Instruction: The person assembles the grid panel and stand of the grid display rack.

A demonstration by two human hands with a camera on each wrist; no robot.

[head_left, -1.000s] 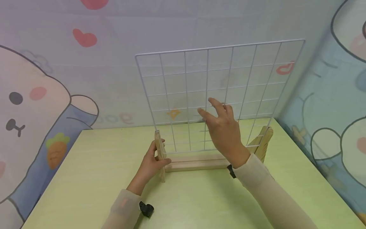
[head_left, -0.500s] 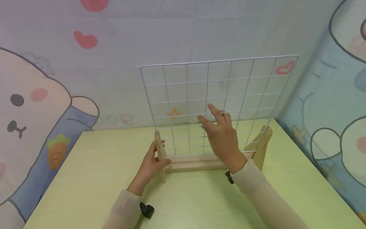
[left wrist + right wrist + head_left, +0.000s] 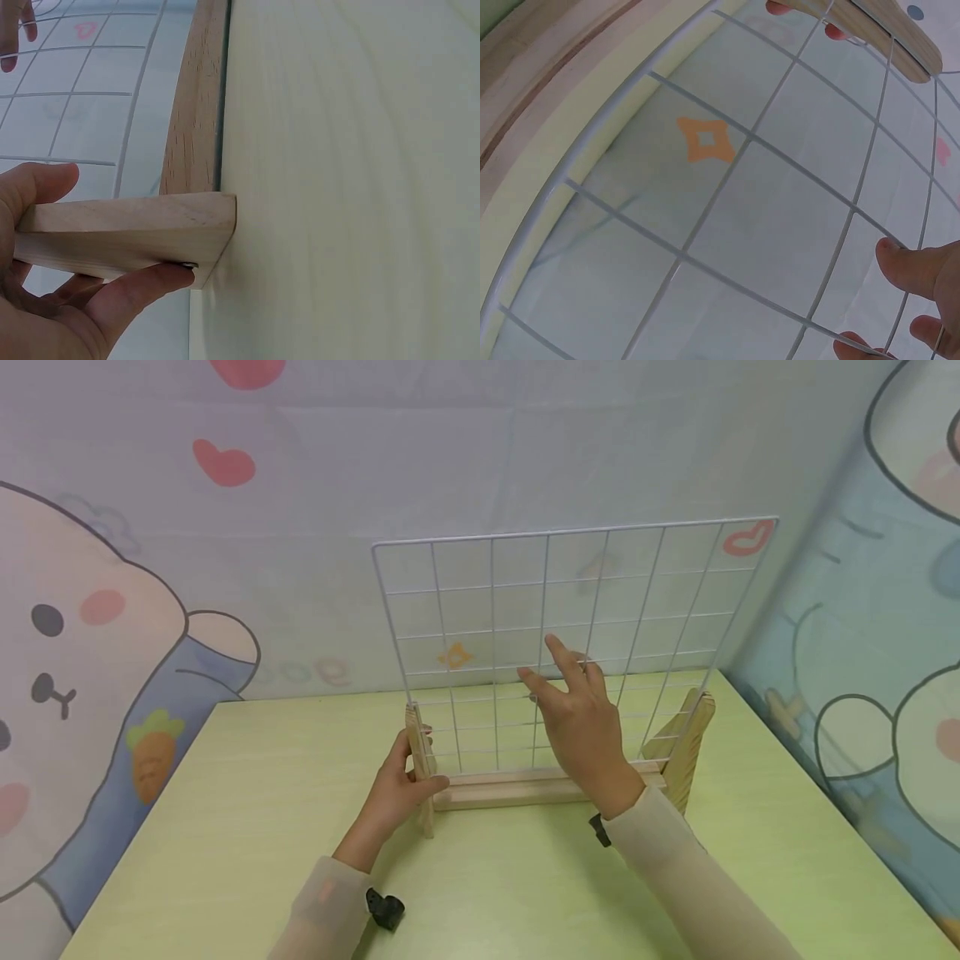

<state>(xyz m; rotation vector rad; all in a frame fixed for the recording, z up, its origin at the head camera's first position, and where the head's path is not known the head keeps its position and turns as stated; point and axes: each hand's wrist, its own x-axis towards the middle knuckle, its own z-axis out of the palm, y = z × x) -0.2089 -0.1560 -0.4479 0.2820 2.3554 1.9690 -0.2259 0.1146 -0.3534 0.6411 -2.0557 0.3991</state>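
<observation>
A white wire grid panel (image 3: 493,631) leans back over a light wooden stand. Its lower edge overlaps the stand's crossbar (image 3: 517,792) in the head view. My left hand (image 3: 393,789) grips the stand's left wooden side piece (image 3: 127,225), thumb on the inner face, fingers outside. One fingertip lies by a small metal spot, like a screw head, on that wood. My right hand (image 3: 583,718) holds the grid's wires near the middle; in the right wrist view the thumb (image 3: 907,266) and fingers are at the wires. The right side piece (image 3: 688,747) stands slanted beyond my right wrist.
The stand rests on a pale yellow-green wood-grain table (image 3: 510,885). Behind the table hangs a printed cloth backdrop (image 3: 315,568) with cartoon animals and hearts, and a second printed panel (image 3: 847,635) borders the right side.
My right hand has lowered the wire grid toward the crossbar, and its top edge now sits lower. The left hand has stayed on the side piece.
</observation>
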